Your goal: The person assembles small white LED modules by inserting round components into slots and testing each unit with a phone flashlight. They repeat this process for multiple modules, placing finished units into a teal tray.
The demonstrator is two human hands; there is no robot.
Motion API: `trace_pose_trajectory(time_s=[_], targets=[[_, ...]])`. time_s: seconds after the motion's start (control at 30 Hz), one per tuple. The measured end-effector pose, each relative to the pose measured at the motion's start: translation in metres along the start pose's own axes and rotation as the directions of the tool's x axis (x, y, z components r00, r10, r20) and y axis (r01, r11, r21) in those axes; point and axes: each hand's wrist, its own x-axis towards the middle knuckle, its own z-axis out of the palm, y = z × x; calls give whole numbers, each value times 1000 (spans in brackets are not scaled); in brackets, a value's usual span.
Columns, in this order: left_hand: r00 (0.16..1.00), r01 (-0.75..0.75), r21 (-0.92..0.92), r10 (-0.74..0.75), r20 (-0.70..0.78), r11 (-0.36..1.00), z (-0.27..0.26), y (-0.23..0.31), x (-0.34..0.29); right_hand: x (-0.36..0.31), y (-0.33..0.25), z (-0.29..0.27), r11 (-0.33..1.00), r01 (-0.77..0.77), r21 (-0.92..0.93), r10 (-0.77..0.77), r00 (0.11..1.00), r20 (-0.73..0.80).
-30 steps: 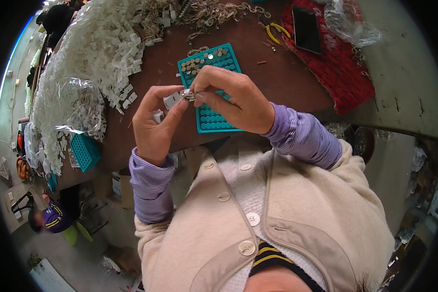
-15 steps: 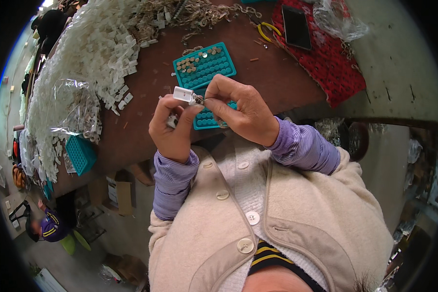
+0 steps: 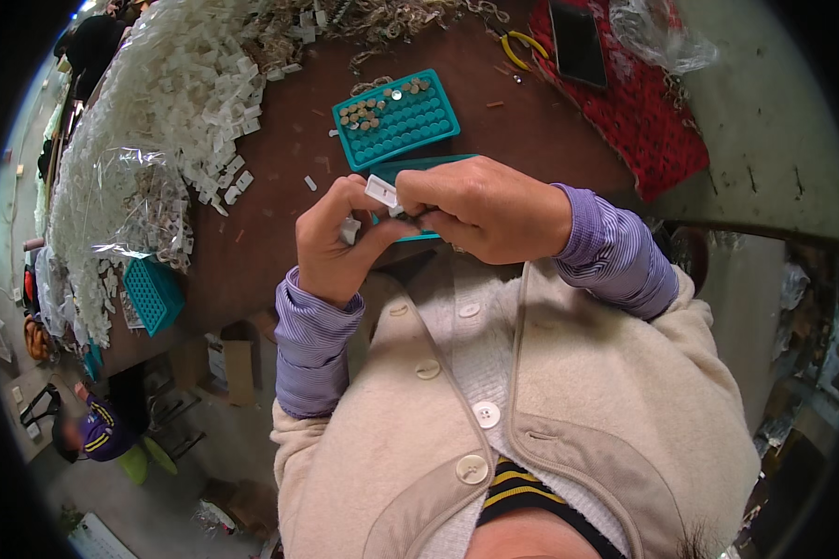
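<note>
Watching through the head camera, I count two hands at work over one reddish-brown table point(image 3: 284, 116). My left hand point(image 3: 329, 247) pinches one white rectangular plastic piece point(image 3: 380, 191) between thumb and forefinger, and a second small white piece point(image 3: 349, 230) sits within its curled fingers. My right hand point(image 3: 499, 210) bends its fingers in at the lower end of the first piece; I cannot tell what its fingertips grip.

I count three teal plastic trays: one point(image 3: 401, 130) lies just beyond the hands, carrying more than a dozen small round pieces point(image 3: 359, 114), mostly gold-coloured; another point(image 3: 410, 166) is partly hidden behind the hands; the third point(image 3: 154, 293) stands tilted at the table's left edge.

On the left spreads one heap of white plastic pieces point(image 3: 177, 93), too many to count. One loose white chip point(image 3: 309, 183) lies near the left hand. At the far right I see one pair of yellow-handled pliers point(image 3: 531, 41) beside one red cloth point(image 3: 662, 154), with one black phone point(image 3: 578, 44) on it.
</note>
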Motion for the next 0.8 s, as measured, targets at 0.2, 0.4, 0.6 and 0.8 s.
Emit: trace_pose_trajectory(time_s=[0.2,0.4,0.6,0.8], targets=[[912,354,-165,-379,-160,921,35,23,-2,-20,13,2,931,39,-362,-163,934,-319],[805,448,-600,-592,-53,663,45,14,6,-34,19,14,958,-68,-278,-80,868,-490],[817,472,-414,-562,-126,778,57,8,7,-29,24,17,897,-20,-441,-252,797,-549],[766,465,-592,-634,-104,659,37,-1,1,1,33,16,896,28,-444,-239,873,-426]])
